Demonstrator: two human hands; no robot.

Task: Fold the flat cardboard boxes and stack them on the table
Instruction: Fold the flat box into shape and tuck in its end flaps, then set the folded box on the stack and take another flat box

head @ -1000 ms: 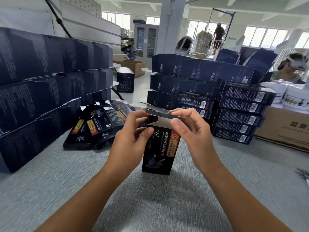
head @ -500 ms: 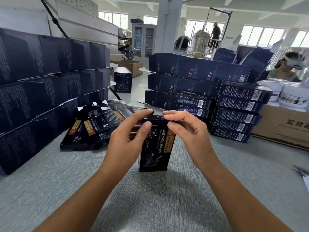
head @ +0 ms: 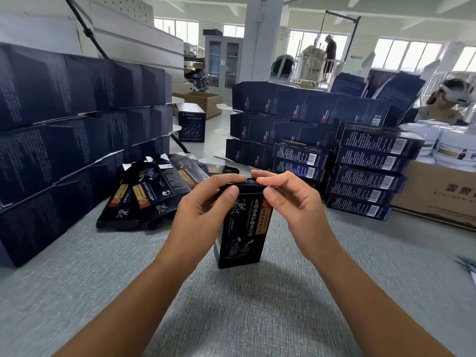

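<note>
- Cardboard box (head: 242, 228) stands upright on the grey table (head: 257, 310), centre, close to the person; its top appears closed.
- Left hand (head: 201, 215) grips the box's upper left side, thumb on the front face, fingers curled over the top.
- Right hand (head: 291, 202) pinches the top right edge, fingertips on the lid.
- Flat boxes (head: 149, 194) lie fanned on the table, behind and left of the upright box.
- Folded boxes (head: 368, 173) are stacked at back right, barcodes facing.
- Large dark cartons (head: 64, 124) are stacked along the left.
</note>
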